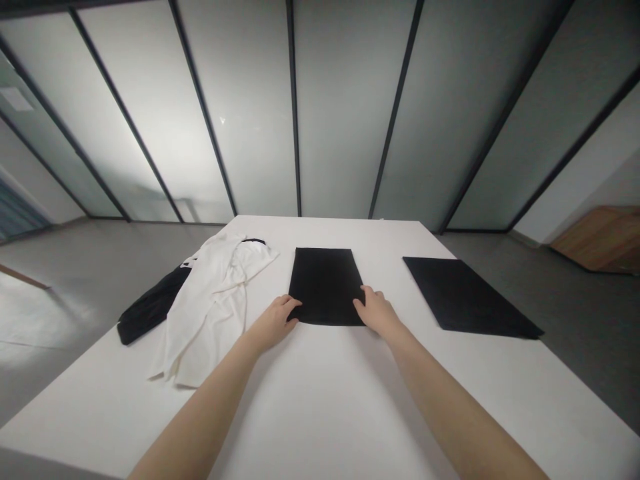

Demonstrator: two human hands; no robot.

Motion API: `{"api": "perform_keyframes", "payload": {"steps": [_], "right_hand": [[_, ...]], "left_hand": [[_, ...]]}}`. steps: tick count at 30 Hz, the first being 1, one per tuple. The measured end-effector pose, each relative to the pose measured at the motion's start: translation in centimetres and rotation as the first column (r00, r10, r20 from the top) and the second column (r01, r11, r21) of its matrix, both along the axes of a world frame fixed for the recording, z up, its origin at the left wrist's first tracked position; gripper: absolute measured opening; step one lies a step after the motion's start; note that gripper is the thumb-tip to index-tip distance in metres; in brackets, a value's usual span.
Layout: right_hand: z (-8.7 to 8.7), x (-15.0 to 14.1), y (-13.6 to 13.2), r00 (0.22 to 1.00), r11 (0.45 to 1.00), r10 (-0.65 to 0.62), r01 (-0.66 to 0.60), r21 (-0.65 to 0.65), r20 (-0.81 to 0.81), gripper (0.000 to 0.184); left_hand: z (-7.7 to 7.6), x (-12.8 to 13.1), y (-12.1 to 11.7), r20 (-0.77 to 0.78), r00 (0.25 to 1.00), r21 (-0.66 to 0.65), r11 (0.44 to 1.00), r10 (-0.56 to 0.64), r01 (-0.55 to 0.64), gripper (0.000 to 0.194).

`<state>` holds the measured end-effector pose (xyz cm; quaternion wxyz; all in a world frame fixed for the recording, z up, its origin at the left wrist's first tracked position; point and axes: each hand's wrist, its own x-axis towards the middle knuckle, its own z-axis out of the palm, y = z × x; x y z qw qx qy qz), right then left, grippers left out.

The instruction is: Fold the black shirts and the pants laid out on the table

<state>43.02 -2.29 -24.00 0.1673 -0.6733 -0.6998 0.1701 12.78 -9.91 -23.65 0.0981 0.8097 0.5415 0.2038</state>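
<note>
At frame centre, a flat black rectangular sheet (327,285) of unclear material is shown. Its side edges are touched by the left hand (278,321) and right hand (378,313), both half-open; a grip cannot be confirmed.

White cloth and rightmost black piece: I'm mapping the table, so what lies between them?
In the head view, another flat black piece, with the left hand and right hand at its sides.
</note>
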Motion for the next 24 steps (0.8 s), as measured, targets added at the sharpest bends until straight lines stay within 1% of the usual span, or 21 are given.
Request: {"api": "perform_keyframes", "payload": {"steps": [1, 3, 5, 7, 9, 11, 12, 13, 14, 15, 16, 17, 18, 19, 20, 21, 22, 23, 24], "right_hand": [[0.2, 0.4, -0.1, 0.998, 1.000, 0.001, -0.003, -0.025, -0.059, 0.055], [0.5, 1.0, -0.4, 0.979, 0.997, 0.018, -0.032, -0.065, -0.203, 0.049], [0.6, 1.2, -1.1, 0.933, 0.991, 0.016, -0.062, -0.118, -0.361, 0.043], [0.4, 1.1, -2.0, 0.872, 0.972, -0.048, -0.070, -0.223, -0.487, 0.042], [0.3, 1.2, -3.0, 0.831, 0.948, -0.116, -0.070, -0.309, -0.544, 0.044], [0.6, 1.7, -4.1, 0.828, 0.937, -0.123, -0.084, -0.339, -0.547, 0.042], [1.0, 2.3, -4.7, 0.840, 0.933, -0.095, -0.112, -0.343, -0.534, 0.039], [1.6, 3.1, -5.3, 0.858, 0.919, -0.054, -0.158, -0.362, -0.512, 0.035], [2.3, 4.0, -6.0, 0.868, 0.889, 0.017, -0.240, -0.390, -0.495, 0.032], [3.1, 4.9, -6.6, 0.874, 0.829, 0.111, -0.344, -0.442, -0.473, 0.029], [3.9, 5.9, -7.2, 0.862, 0.724, 0.201, -0.451, -0.522, -0.466, 0.030], [4.7, 6.7, -7.7, 0.836, 0.594, 0.278, -0.536, -0.599, -0.473, 0.033], [5.4, 7.4, -8.1, 0.818, 0.489, 0.324, -0.575, -0.656, -0.476, 0.035], [5.9, 7.7, -8.3, 0.803, 0.441, 0.352, -0.595, -0.672, -0.481, 0.038], [6.2, 7.6, -8.4, 0.799, 0.458, 0.365, -0.601, -0.655, -0.479, 0.041], [6.2, 7.1, -8.4, 0.805, 0.542, 0.363, -0.591, -0.597, -0.468, 0.043], [6.0, 6.3, -8.4, 0.816, 0.667, 0.354, -0.563, -0.488, -0.457, 0.044], [5.5, 5.1, -8.4, 0.826, 0.784, 0.347, -0.515, -0.346, -0.444, 0.044], [4.9, 3.7, -8.5, 0.841, 0.883, 0.331, -0.436, -0.174, -0.427, 0.043]], "left_hand": [[0.1, 0.2, -0.2, -0.036, 0.999, -0.003, 0.999, 0.041, -0.041, 0.043], [0.3, 0.7, -0.5, -0.130, 0.981, -0.005, 0.990, 0.140, -0.142, 0.038], [0.4, 1.2, -0.5, -0.203, 0.956, -0.022, 0.975, 0.210, -0.219, 0.028], [0.8, 1.4, -0.4, -0.224, 0.948, -0.053, 0.968, 0.228, -0.245, 0.020], [1.5, 1.0, -0.4, -0.195, 0.959, -0.082, 0.971, 0.205, -0.224, 0.020], [2.5, 0.2, -0.7, -0.131, 0.984, -0.141, 0.980, 0.121, -0.139, 0.018], [3.0, -0.4, -1.0, -0.089, 0.994, -0.207, 0.975, 0.061, -0.078, 0.016], [3.6, -1.0, -1.3, -0.042, 0.999, -0.309, 0.951, -0.002, -0.011, 0.013], [4.1, -1.6, -1.7, 0.010, 0.998, -0.438, 0.897, -0.061, 0.059, 0.010], [4.6, -2.2, -2.2, 0.064, 0.992, -0.574, 0.809, -0.107, 0.125, 0.008], [5.1, -2.6, -2.5, 0.117, 0.983, -0.693, 0.698, -0.139, 0.181, 0.012], [5.5, -2.9, -2.8, 0.170, 0.973, -0.775, 0.589, -0.157, 0.230, 0.018], [5.8, -3.0, -3.0, 0.217, 0.963, -0.814, 0.514, -0.162, 0.270, 0.025], [6.1, -2.8, -3.1, 0.260, 0.953, -0.815, 0.494, -0.154, 0.303, 0.031], [6.2, -2.3, -3.1, 0.301, 0.944, -0.782, 0.532, -0.136, 0.326, 0.035], [6.1, -1.6, -3.1, 0.338, 0.935, -0.712, 0.619, -0.109, 0.330, 0.038], [5.9, -0.6, -3.0, 0.364, 0.928, -0.608, 0.734, -0.079, 0.301, 0.039], [5.5, 0.6, -3.0, 0.377, 0.925, -0.475, 0.847, -0.049, 0.238, 0.038], [4.9, 1.9, -3.0, 0.367, 0.930, -0.321, 0.938, -0.009, 0.135, 0.037]]}}
